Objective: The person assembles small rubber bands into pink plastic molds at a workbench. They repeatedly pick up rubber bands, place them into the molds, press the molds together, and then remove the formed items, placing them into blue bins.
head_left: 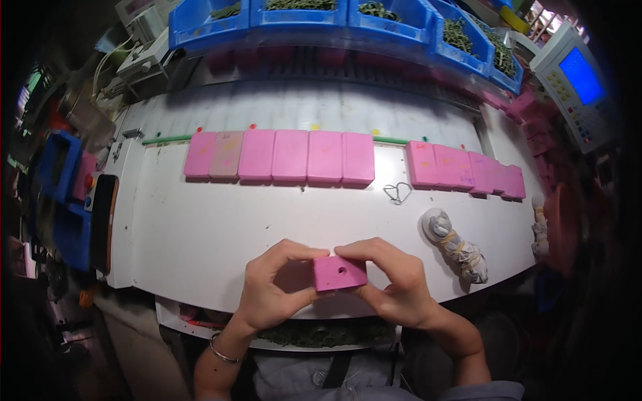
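Observation:
My left hand [269,289] and my right hand [400,286] grip a pink block [326,275] from its two sides, above the near part of the white table. The block looks like a rubber mould, and the end turned up to me has one small round dark hole. Fingers lie along its far edge and thumbs along its near edge. Beyond my hands stands a row of similar pink blocks [290,155], one of them faded to beige. Further right, a second pink row [453,166] leans along the same line.
A cloth-wrapped bundle [461,252] tied with bands lies to the right, near a loop of thin wire [397,193]. Blue bins [297,27] holding greenish pieces line the back. At the far right stands a control panel [580,80] with a lit blue screen. A dark phone-like slab [105,224] is left.

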A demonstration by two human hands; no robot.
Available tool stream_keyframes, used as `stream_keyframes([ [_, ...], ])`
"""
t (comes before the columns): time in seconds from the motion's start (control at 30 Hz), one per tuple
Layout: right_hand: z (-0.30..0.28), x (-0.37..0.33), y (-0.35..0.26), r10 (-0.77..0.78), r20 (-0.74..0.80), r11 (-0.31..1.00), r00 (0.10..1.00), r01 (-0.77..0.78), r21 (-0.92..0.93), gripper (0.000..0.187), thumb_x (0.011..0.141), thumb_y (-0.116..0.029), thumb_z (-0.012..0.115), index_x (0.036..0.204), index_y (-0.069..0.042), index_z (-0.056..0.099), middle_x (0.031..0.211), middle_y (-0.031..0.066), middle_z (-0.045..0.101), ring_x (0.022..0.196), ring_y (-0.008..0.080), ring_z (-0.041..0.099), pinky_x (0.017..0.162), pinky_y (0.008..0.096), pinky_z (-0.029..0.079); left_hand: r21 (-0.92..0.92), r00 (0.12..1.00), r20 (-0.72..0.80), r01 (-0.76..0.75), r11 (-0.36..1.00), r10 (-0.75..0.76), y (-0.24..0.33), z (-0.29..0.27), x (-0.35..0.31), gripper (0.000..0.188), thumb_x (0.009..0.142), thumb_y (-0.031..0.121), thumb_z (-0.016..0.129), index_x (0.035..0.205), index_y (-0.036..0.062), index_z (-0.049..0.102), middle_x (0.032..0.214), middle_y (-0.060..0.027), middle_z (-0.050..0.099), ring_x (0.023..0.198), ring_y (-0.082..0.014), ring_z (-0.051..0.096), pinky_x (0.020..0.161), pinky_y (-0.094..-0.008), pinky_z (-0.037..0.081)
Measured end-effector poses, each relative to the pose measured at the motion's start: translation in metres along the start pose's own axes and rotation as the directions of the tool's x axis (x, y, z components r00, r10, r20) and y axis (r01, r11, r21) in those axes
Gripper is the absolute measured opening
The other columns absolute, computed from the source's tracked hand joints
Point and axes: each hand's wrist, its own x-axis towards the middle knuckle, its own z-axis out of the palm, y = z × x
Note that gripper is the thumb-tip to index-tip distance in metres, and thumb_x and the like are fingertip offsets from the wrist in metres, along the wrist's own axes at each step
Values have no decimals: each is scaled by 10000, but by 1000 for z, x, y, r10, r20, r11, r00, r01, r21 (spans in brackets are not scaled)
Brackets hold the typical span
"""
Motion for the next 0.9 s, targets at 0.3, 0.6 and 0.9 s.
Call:
stream_keyframes([
  [0.3,-36,21,23,146,-214,922,966,-212,-325,313,766,-128,710,1009,7,565,954,140,612,815,260,619,655,371,490,252,949,-221,-166,953,224,-18,23,-20,481,606,33,824,992,14,538,934,-98,555,800,-180,601,699,-272,496],
  [0.6,-22,34,63,249,-404,709,880,-450,-543,99,856,-83,537,867,16,533,749,203,613,696,382,601,614,460,463,243,942,-229,-188,952,245,-2,24,-18,468,687,181,814,1024,0,545,985,-115,520,886,-221,556,768,-313,476],
  [0.9,-22,22,-40,104,-116,985,988,-118,-126,103,834,-27,581,898,-9,503,783,143,561,708,301,568,637,350,453,486,916,-52,-325,812,397,62,17,45,269,723,109,743,931,-14,626,1066,-146,599,954,-270,579,809,-337,472],
])
